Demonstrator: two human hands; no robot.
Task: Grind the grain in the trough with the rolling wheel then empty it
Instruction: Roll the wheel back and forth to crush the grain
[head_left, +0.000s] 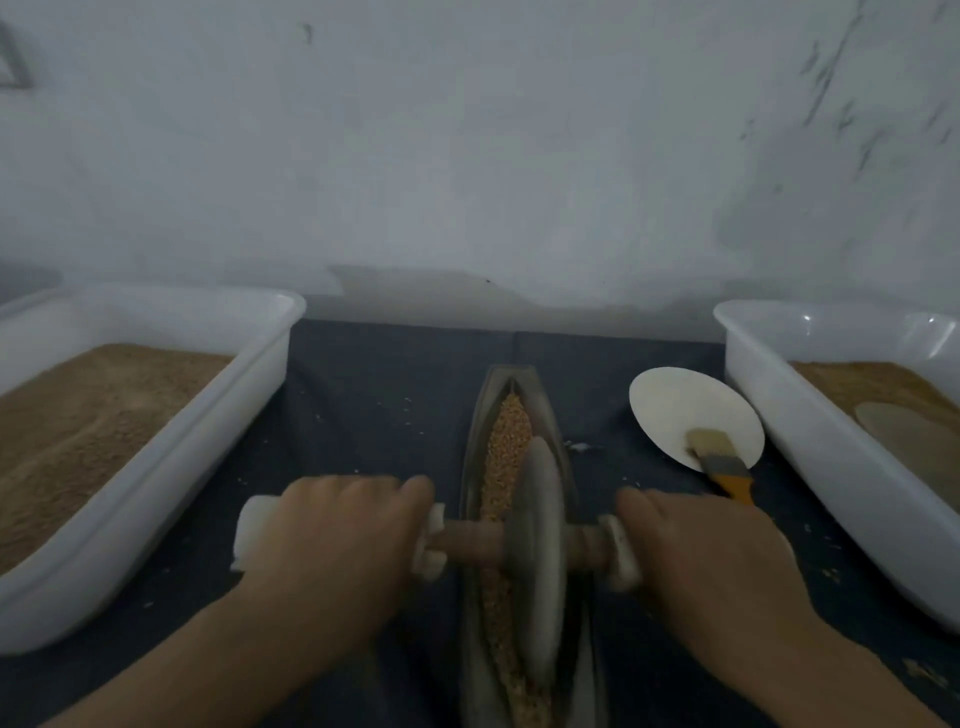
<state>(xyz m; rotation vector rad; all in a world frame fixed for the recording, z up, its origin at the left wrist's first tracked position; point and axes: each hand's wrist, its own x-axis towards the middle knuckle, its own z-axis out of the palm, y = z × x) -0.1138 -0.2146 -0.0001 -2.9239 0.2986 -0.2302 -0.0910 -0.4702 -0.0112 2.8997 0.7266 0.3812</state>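
Observation:
A narrow boat-shaped metal trough (474, 467) lies lengthwise in front of me on the dark cloth, holding golden grain (506, 441). The grey rolling wheel (540, 556) stands on edge inside the trough, on a wooden axle (467, 538). My left hand (337, 540) grips the white-wrapped left handle (247, 535). On the other side my right hand (696, 551) grips the white-wrapped right handle (621, 556). The wheel looks blurred.
A large white tub (249, 415) with brown ground grain stands on the left. Another white tub (779, 415) with grain is on the right. A white paper plate (675, 405) with a brush (719, 462) on it lies right of the trough. A wall is close behind.

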